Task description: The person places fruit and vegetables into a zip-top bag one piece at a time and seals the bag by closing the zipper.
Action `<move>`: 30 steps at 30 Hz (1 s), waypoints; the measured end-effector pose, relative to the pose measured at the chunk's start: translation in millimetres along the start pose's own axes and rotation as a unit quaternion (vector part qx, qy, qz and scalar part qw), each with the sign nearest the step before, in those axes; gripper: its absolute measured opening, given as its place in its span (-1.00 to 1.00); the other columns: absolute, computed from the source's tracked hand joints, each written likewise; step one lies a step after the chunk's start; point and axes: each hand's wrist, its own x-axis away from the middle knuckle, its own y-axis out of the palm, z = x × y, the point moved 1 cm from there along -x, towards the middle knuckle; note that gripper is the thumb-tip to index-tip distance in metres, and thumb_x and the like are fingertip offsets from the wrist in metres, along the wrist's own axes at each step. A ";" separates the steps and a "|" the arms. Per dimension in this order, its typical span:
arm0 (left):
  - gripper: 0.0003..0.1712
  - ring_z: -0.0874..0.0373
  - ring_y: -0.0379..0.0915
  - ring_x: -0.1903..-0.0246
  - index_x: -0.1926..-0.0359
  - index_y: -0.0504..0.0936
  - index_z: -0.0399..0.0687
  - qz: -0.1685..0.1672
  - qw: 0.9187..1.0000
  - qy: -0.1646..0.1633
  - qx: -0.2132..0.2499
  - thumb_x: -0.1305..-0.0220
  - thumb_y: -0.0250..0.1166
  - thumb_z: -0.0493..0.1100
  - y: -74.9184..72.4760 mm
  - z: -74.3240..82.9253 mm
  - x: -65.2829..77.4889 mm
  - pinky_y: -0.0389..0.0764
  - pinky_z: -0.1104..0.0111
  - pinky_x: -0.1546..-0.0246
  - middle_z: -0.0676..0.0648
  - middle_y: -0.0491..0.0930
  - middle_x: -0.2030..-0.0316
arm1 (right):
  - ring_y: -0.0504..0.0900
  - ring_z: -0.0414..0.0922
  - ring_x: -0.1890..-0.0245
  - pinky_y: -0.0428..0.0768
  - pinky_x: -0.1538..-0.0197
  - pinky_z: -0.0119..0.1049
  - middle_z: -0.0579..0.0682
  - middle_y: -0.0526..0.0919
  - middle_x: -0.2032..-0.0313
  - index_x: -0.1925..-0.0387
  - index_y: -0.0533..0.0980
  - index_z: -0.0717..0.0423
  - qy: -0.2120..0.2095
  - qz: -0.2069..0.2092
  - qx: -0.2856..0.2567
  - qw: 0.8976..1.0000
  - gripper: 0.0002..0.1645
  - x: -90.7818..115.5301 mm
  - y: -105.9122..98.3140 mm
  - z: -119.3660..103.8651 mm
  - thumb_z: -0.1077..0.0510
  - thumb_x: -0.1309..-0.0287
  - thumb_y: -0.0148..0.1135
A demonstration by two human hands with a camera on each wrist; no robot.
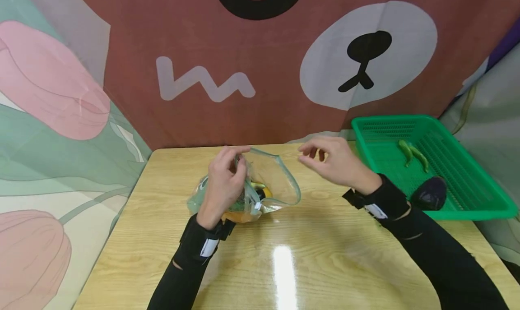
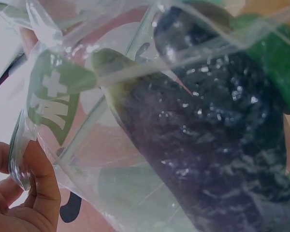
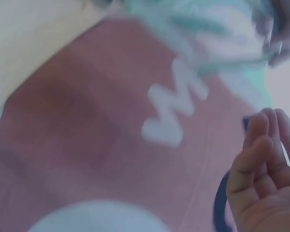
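Observation:
A clear zip bag (image 1: 286, 177) with a green-edged mouth sits on the table, its opening spread toward the right. My left hand (image 1: 227, 179) pinches the bag's rim; the left wrist view also shows those fingers (image 2: 41, 193) on the edge. Inside are dark purplish, elongated vegetables (image 2: 183, 145), one with a pale green tip, and something yellow and black (image 1: 263, 191) near the mouth. To the right of the bag, my right hand (image 1: 335, 161) hovers above the table, fingers loosely bent and holding nothing. It appears empty-palmed in the right wrist view (image 3: 263, 188).
A green plastic basket (image 1: 483, 170) stands at the table's right back. It holds green peppers (image 1: 414, 155) and a dark purple rounded vegetable (image 1: 430, 193). Behind the wooden table (image 1: 325, 265) hangs a printed cloth (image 1: 276, 116) with a bear face.

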 end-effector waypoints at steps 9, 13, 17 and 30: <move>-0.71 0.25 0.24 0.62 0.05 0.62 -0.23 0.000 1.000 -0.006 0.001 -0.32 0.03 -0.38 -0.8 -2.7 -0.5 0.29 0.41 0.60 -0.03 0.43 0.38 | 0.51 -0.18 0.40 0.43 0.37 -0.32 -0.09 0.58 0.42 0.28 0.62 0.09 0.081 0.024 0.108 0.991 -0.88 14.5 -37.7 48.5 0.17 -0.11 0.33; -0.71 0.24 0.24 0.61 0.04 0.61 -0.21 0.001 1.000 -0.008 -0.002 -0.32 0.03 -0.37 -1.7 -2.8 -0.3 0.30 0.40 0.59 -0.03 0.43 0.36 | 0.50 -0.20 0.41 0.40 0.39 -0.37 -0.10 0.58 0.43 0.29 0.63 0.07 0.104 0.031 0.121 0.987 -0.90 20.2 -47.2 60.2 0.16 -0.12 0.32; -0.71 0.24 0.23 0.61 0.04 0.62 -0.20 0.004 1.000 -0.008 -0.004 -0.32 0.04 -0.36 -2.0 -4.0 0.2 0.30 0.40 0.59 -0.05 0.44 0.36 | 0.51 -0.15 0.42 0.40 0.40 -0.33 -0.06 0.60 0.43 0.26 0.63 0.10 0.125 0.033 0.132 0.983 -0.85 25.1 -55.0 69.9 0.14 -0.12 0.33; -0.71 0.26 0.28 0.62 0.03 0.61 -0.20 -0.001 1.000 -0.010 -0.002 -0.33 0.03 -0.35 -3.2 -5.7 3.2 0.32 0.41 0.61 -0.02 0.43 0.38 | 0.47 0.14 0.20 0.39 0.21 0.05 0.29 0.55 0.17 -0.02 0.48 0.29 0.275 -0.024 0.140 0.951 -0.48 47.4 -83.3 130.8 -0.07 -0.28 0.11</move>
